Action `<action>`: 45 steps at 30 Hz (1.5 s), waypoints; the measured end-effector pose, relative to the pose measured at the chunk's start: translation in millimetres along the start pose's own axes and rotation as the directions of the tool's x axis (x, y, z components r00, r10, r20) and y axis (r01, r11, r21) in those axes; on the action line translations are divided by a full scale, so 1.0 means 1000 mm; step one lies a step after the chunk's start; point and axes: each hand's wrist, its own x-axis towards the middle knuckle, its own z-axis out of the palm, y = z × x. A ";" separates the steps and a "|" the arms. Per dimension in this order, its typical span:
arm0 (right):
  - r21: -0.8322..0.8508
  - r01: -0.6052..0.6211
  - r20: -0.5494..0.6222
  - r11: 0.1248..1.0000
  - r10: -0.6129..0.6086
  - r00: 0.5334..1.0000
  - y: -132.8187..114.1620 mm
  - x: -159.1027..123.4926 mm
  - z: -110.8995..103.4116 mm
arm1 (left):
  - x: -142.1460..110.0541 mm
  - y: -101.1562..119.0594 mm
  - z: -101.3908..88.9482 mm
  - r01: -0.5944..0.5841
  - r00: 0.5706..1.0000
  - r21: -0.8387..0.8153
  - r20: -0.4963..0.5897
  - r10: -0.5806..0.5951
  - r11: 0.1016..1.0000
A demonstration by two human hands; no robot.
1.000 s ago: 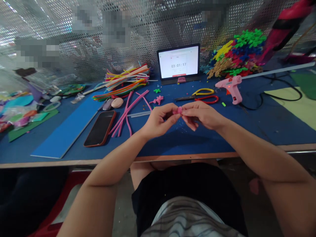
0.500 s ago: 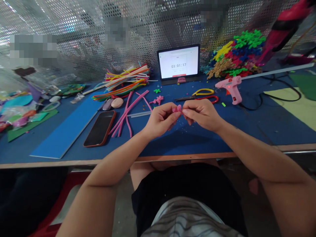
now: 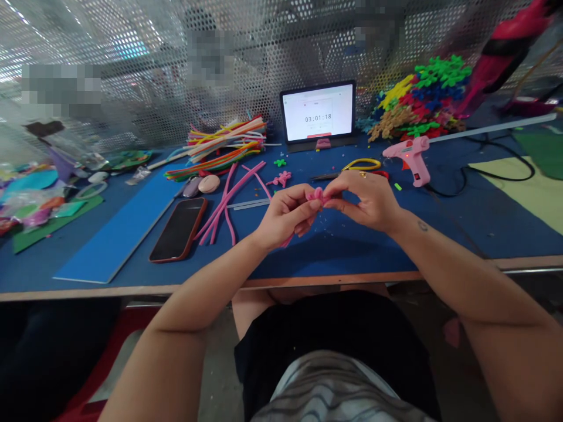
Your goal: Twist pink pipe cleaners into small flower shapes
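Observation:
My left hand (image 3: 288, 217) and my right hand (image 3: 363, 199) hold a small twisted piece of pink pipe cleaner (image 3: 317, 196) between their fingertips, above the blue table. A thin pink end of it hangs below my left hand. Loose pink pipe cleaners (image 3: 226, 202) lie left of my left hand, apart from it. A small pink pipe-cleaner figure (image 3: 281, 179) lies just beyond my hands. The yellow and red handles of tools (image 3: 360, 165) lie just beyond my right hand, which partly hides them.
A black phone in a brown case (image 3: 178, 230) and a blue foam board (image 3: 118, 228) lie to the left. Beyond them are a multicoloured pipe-cleaner bundle (image 3: 226, 146), a timer tablet (image 3: 317, 111), a pink glue gun (image 3: 407, 158) with its cable, and colourful craft pieces (image 3: 417, 99).
My right hand has risen slightly and now covers more of the tools. The pink piece has shifted in my fingers, and a thin end shows below my left hand. The tablet's timer went from 03:01:17 to 03:01:18.

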 end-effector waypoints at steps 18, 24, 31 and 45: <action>-0.083 -0.075 -0.009 0.994 0.074 0.997 0.001 -0.001 0.000 | 0.002 -0.010 -0.002 -0.039 0.997 0.122 -0.066 0.048 0.992; 0.239 -0.193 0.009 0.952 0.197 0.980 -0.002 0.000 0.006 | 0.004 -0.010 -0.006 -0.064 0.989 0.185 -0.119 0.087 0.981; 0.507 -0.437 0.254 0.743 0.356 0.899 0.001 0.001 0.004 | 0.007 -0.004 -0.008 -0.063 0.980 0.250 -0.169 0.108 0.966; 0.339 -0.466 0.223 0.817 0.411 0.884 0.003 -0.003 0.015 | 0.011 -0.001 -0.008 0.131 0.969 0.046 -0.217 -0.118 0.990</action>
